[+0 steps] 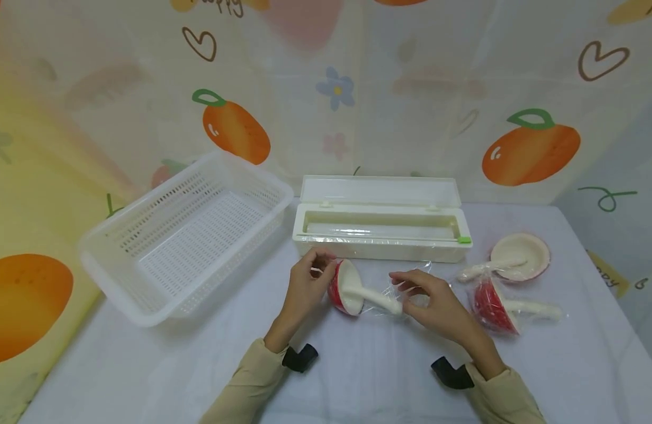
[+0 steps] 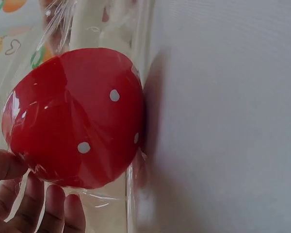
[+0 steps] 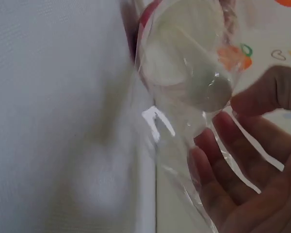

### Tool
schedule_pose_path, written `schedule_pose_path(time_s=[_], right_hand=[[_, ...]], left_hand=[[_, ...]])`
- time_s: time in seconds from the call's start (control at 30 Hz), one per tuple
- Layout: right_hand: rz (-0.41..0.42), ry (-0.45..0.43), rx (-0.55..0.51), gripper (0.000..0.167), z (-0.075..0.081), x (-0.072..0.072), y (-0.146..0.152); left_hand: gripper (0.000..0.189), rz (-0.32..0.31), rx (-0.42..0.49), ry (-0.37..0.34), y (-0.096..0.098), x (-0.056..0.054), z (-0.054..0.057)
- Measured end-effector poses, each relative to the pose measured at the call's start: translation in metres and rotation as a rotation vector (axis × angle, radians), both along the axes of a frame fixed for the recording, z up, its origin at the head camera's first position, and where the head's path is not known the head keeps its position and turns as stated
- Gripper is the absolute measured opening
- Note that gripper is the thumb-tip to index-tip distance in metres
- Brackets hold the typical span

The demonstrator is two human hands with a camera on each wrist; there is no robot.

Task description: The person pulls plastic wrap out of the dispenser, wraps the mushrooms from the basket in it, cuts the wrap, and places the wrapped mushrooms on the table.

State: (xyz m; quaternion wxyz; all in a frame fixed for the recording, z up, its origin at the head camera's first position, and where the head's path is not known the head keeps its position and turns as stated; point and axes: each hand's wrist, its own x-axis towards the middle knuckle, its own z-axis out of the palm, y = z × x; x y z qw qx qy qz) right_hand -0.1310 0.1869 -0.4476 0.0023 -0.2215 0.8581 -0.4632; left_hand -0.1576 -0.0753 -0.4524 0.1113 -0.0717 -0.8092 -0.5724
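Note:
A toy mushroom [image 1: 339, 288] with a red, white-dotted cap and a cream stem lies on its side in clear plastic film [image 3: 177, 145]. My left hand [image 1: 310, 277] holds the cap's edge through the film. In the left wrist view the red cap [image 2: 82, 119] fills much of the picture, with the thumb [image 2: 7, 165] against its lower left. My right hand [image 1: 437, 303] pinches the film at the stem's end. The right wrist view shows the round stem end [image 3: 211, 92] at the thumb, while the other fingers curve behind the film.
Behind the hands is an open white cling film box [image 1: 381, 250] with a green slider [image 1: 464, 239]. A white perforated basket [image 1: 183, 300] stands at left. Two wrapped mushrooms lie at right: one showing its red cap [image 1: 492, 306], the other its pale underside [image 1: 532, 250].

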Motion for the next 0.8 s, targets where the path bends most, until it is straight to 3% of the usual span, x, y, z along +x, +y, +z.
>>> schedule_pose_path(time_s=[0.13,0.3,0.4,0.6,0.8], right_hand=[[0.126,-0.024,0.046,0.06,-0.002,0.002,-0.002],[0.177,-0.099,0.098,0.071,-0.002,0.003,-0.007],[0.151,-0.102,0.112,0.068,-0.001,0.005,-0.01],[0.072,0.017,0.069,0.038,-0.003,0.003,-0.014],[-0.001,0.06,0.017,0.03,-0.004,0.003,-0.015]], left_hand=[[0.009,-0.055,-0.054,0.022,0.0,0.001,-0.003],[0.01,-0.08,-0.086,0.017,0.0,0.002,-0.004],[0.011,-0.067,-0.089,0.025,-0.001,0.003,-0.003],[0.025,-0.025,-0.069,0.043,0.0,0.002,-0.002],[0.016,-0.005,-0.096,0.082,-0.001,0.002,-0.002]])
